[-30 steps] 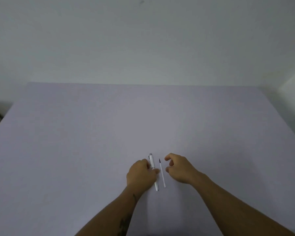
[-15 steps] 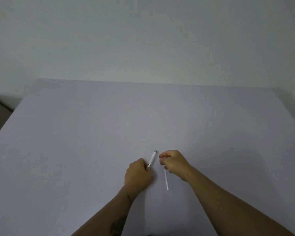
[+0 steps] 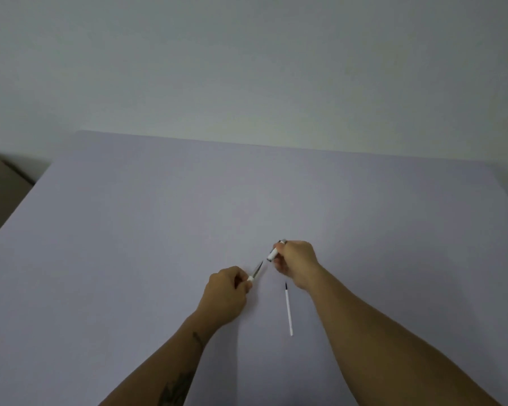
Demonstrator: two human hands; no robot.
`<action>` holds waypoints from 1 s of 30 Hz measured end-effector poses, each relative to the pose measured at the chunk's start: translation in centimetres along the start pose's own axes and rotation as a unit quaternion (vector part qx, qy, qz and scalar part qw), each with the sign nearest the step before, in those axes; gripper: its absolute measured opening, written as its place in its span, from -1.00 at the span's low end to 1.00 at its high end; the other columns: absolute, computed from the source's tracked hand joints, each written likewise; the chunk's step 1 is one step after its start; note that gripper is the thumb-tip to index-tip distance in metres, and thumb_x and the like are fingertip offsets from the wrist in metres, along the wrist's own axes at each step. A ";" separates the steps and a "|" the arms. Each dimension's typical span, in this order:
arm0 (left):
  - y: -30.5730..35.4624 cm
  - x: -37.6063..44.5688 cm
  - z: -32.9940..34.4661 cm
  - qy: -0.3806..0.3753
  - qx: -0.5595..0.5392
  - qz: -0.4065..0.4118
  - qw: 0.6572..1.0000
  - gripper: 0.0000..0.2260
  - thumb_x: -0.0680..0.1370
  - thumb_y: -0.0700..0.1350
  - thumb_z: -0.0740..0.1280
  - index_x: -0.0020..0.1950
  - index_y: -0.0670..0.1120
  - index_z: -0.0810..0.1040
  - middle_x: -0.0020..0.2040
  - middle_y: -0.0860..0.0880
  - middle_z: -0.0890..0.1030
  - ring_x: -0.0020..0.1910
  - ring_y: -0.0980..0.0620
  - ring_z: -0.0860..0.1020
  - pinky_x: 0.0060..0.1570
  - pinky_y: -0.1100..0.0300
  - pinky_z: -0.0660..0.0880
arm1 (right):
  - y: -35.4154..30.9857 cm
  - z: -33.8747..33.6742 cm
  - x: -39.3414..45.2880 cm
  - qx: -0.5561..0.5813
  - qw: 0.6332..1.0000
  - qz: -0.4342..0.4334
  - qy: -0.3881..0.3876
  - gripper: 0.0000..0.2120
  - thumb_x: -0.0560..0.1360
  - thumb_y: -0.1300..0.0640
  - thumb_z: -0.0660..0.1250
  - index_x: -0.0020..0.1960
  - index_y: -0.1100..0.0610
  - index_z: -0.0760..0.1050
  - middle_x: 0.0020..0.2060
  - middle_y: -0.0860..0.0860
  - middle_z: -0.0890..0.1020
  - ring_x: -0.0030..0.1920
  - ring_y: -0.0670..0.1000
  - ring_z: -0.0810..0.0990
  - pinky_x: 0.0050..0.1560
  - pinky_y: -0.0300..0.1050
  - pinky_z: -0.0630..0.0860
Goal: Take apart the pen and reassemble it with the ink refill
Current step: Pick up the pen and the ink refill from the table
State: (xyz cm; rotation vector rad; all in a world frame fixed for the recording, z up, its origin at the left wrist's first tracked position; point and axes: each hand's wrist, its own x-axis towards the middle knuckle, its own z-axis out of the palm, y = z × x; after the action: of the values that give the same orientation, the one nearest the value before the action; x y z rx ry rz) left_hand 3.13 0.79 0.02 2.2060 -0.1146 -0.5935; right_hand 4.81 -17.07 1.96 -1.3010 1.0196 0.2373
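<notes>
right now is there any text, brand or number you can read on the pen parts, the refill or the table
None can be read.
White pen cap piece in the right hand: a dark band at its end, no legible print.
White pen body with exposed thin tip in the left hand: too small to tell.
Thin white ink refill with dark tip on the pale lilac table: no markings visible.

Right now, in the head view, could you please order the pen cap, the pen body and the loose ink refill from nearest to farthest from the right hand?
1. Pen cap: held in the right hand.
2. Loose ink refill: on the table, just below that hand.
3. Pen body: leftward, held in the left hand.
</notes>
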 end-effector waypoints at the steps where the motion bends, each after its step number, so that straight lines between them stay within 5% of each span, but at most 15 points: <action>1: -0.3 -0.2 -0.1 0.004 -0.003 -0.010 1.000 -0.89 0.54 -0.08 0.33 -0.18 -0.03 0.56 -0.24 -0.09 0.66 -0.29 -0.05 0.59 -0.22 0.07 0.57 | -0.6 -0.4 0.5 -0.036 0.999 -0.010 0.000 -0.81 0.45 0.38 0.29 -0.29 0.25 0.60 -0.38 0.18 0.64 -0.50 0.00 0.51 -0.45 -0.24 0.53; 7: -1.2 -0.6 0.0 0.049 -0.017 -0.061 0.997 -0.92 0.55 -0.09 0.31 -0.12 -0.05 0.54 -0.26 0.00 0.58 -0.33 0.07 0.51 -0.31 0.25 0.48 | -1.3 -0.4 2.3 -0.330 0.941 -0.078 -0.014 -0.80 0.38 0.33 0.26 -0.39 0.21 0.55 -0.51 0.07 0.62 -0.44 0.10 0.57 -0.39 -0.13 0.56; 12: -0.8 -0.7 -0.2 0.038 -0.037 -0.076 0.996 -0.96 0.51 -0.15 0.33 -0.09 -0.03 0.56 -0.24 0.06 0.58 -0.29 0.12 0.52 -0.33 0.32 0.42 | 0.1 0.4 2.8 -0.438 0.884 -0.158 0.040 -0.93 0.38 0.30 0.28 -0.16 0.27 0.52 -0.13 0.17 0.68 -0.20 0.16 0.64 -0.19 0.02 0.60; 18: -1.2 -1.0 -0.7 0.037 -0.067 -0.092 0.993 -0.91 0.44 -0.21 0.34 -0.12 -0.03 0.57 -0.26 0.05 0.58 -0.33 0.11 0.51 -0.40 0.34 0.40 | 0.0 0.9 2.7 -0.492 0.845 -0.206 0.045 -0.85 0.41 0.25 0.29 -0.02 0.17 0.52 -0.09 0.07 0.57 -0.17 0.11 0.54 -0.22 -0.13 0.47; 24: -0.8 -1.7 -1.1 0.056 -0.090 -0.087 0.990 -0.89 0.43 -0.22 0.39 -0.12 -0.03 0.54 -0.23 0.01 0.57 -0.31 0.09 0.49 -0.36 0.32 0.43 | -1.5 -0.9 1.0 -0.369 0.908 -0.197 0.004 -0.80 0.45 0.18 0.38 0.08 0.08 0.60 -0.05 -0.01 0.59 -0.08 0.01 0.59 -0.16 -0.20 0.46; 30: 0.5 -2.9 -1.5 0.071 -0.105 -0.050 0.991 -0.88 0.41 -0.22 0.41 -0.13 -0.03 0.54 -0.25 0.02 0.55 -0.33 0.10 0.48 -0.36 0.30 0.41 | 1.3 -0.9 -4.4 -0.157 0.980 -0.105 -0.056 -0.88 0.47 0.33 0.35 -0.09 0.19 0.64 -0.32 0.08 0.65 -0.39 -0.02 0.59 -0.36 -0.20 0.53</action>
State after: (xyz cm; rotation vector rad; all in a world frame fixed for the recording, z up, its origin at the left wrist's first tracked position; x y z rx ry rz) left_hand 1.32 2.34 2.36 2.0501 0.1274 -0.4789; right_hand 0.98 -15.80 4.32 -1.6495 0.7614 0.3158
